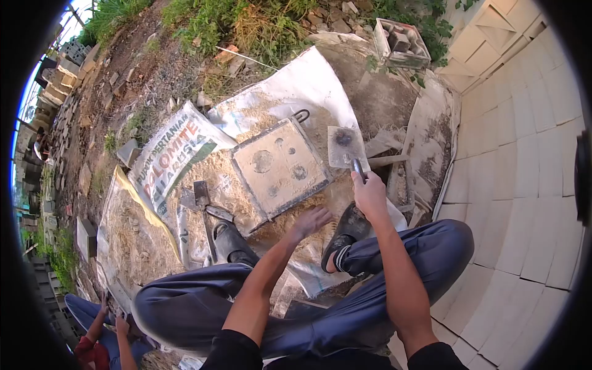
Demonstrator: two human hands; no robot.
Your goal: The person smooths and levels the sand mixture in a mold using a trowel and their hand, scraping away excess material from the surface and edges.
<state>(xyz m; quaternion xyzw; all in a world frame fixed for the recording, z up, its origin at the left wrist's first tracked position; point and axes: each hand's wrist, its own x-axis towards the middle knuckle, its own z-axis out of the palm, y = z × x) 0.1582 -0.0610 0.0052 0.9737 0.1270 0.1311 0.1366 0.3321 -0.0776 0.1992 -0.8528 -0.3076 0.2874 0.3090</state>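
Note:
My right hand (370,192) is wrapped round the handle of a flat square trowel (345,147), whose pale blade has a dark patch. My left hand (311,222) hovers near the lower edge of a square framed mould (280,165), its fingers apart and holding nothing. Pale sandy material fills the mould, with several round marks on its surface. A metal loop (301,115) sticks out at the mould's top corner. To the left of the mould, a hammer-like tool (202,194) lies by my shoe.
A printed sack (179,154) and white sheets (320,80) lie under and around the mould. Stacked pale tiles (512,185) stand along the right. A box of rubble (401,43) sits at the back. Another person (111,336) sits at lower left.

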